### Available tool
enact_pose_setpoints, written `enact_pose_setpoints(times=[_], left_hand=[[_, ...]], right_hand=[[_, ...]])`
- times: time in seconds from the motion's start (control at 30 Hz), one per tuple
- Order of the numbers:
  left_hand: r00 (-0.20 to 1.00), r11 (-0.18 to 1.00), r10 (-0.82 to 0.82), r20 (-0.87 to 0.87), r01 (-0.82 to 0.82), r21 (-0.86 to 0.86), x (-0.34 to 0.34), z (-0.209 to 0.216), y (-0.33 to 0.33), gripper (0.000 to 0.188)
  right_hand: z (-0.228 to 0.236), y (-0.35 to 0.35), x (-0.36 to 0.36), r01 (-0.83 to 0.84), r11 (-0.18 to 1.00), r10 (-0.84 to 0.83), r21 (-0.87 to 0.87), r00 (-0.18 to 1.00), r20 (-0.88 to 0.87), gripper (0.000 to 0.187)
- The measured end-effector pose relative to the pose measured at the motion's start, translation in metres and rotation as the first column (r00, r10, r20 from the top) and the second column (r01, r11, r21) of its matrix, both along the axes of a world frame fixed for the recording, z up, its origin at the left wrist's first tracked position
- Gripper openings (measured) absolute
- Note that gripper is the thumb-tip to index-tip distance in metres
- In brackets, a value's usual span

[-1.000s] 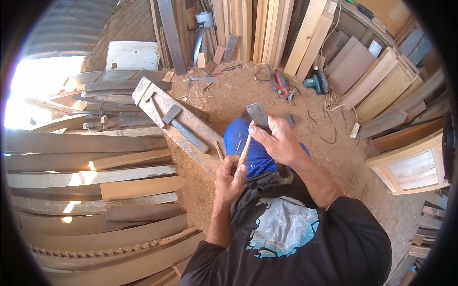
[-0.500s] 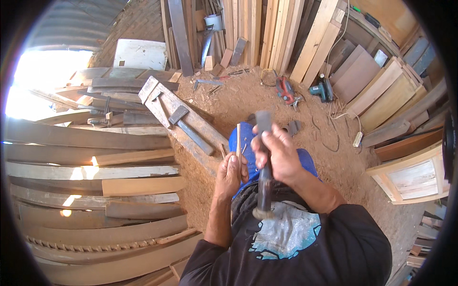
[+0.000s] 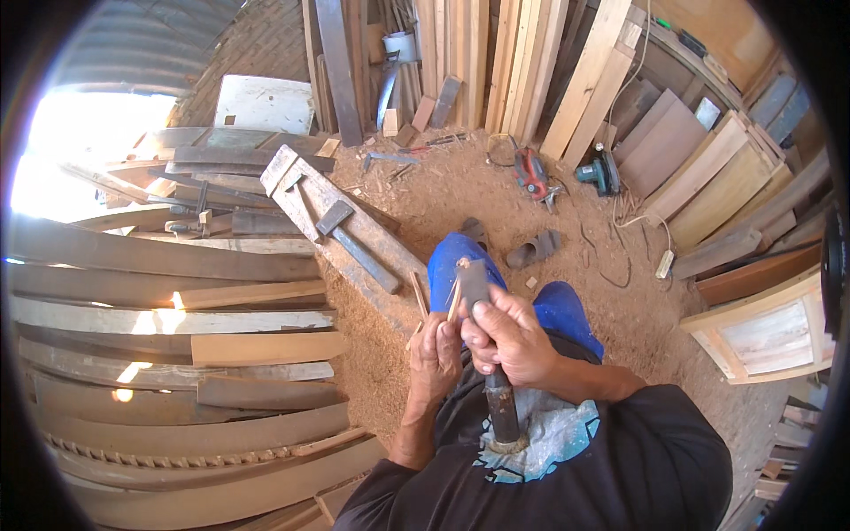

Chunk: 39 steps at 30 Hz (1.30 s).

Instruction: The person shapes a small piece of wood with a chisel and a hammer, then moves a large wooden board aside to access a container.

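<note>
My right hand point(image 3: 513, 341) grips a wide chisel point(image 3: 503, 416) around its blade end. The flat grey blade points away from me and the dark handle hangs back against my shirt. Pinched in my left hand point(image 3: 436, 348) are thin wooden sticks: one slim stick point(image 3: 454, 303) leans against the chisel blade's left edge, and another stick point(image 3: 419, 294) juts out to the left. A small pale shaving or stick end shows at the blade's tip. Both hands are close together above my lap, before my blue-clad knees.
At the left, a worn plank point(image 3: 390, 257) carries a hammer point(image 3: 359, 248). Stacked boards point(image 3: 168, 261) fill the left side. On the sawdust floor are a sandal point(image 3: 536, 250), a red power tool point(image 3: 531, 173) and a teal circular saw point(image 3: 600, 174). Timber point(image 3: 518, 71) leans at the back.
The chisel has come down toward me and left, its blade now beside the stick. The slim stick, upright before, sits lower and tilts. My hands have drawn together.
</note>
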<state>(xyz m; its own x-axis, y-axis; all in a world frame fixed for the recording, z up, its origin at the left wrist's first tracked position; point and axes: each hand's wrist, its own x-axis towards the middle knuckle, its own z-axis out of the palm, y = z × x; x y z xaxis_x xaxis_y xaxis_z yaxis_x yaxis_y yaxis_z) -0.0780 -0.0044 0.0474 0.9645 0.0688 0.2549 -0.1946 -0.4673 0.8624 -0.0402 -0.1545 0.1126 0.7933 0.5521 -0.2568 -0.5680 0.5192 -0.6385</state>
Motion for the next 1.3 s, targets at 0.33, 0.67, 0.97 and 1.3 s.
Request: enact_pose_setpoints(times=[0.33, 0.67, 0.97, 1.3], left_hand=[[0.961, 0.692, -0.2, -0.191, 0.0, -0.722, 0.016, -0.02, 0.011, 0.034], [0.997, 0.953, -0.035, -0.071, 0.012, -0.301, 0.029, -0.002, 0.003, 0.033], [0.931, 0.91, -0.183, -0.315, 0.039, -0.413, -0.029, -0.042, 0.019, 0.03], [0.903, 0.684, -0.311, -0.296, -0.004, -0.729, 0.017, -0.007, 0.003, 0.042]], right_hand=[[-0.015, -0.003, 0.021, 0.112, 0.989, -0.105, 0.092, 0.991, -0.082, 0.015], [-0.012, 0.017, 0.006, -0.089, 0.994, 0.091, 0.063, 0.995, -0.027, 0.016], [0.008, -0.028, 0.021, 0.156, 0.971, -0.104, -0.182, 0.957, 0.27, 0.019], [-0.028, -0.012, 0.07, 0.252, 0.864, 0.058, -0.435, 0.809, 0.584, 0.018]])
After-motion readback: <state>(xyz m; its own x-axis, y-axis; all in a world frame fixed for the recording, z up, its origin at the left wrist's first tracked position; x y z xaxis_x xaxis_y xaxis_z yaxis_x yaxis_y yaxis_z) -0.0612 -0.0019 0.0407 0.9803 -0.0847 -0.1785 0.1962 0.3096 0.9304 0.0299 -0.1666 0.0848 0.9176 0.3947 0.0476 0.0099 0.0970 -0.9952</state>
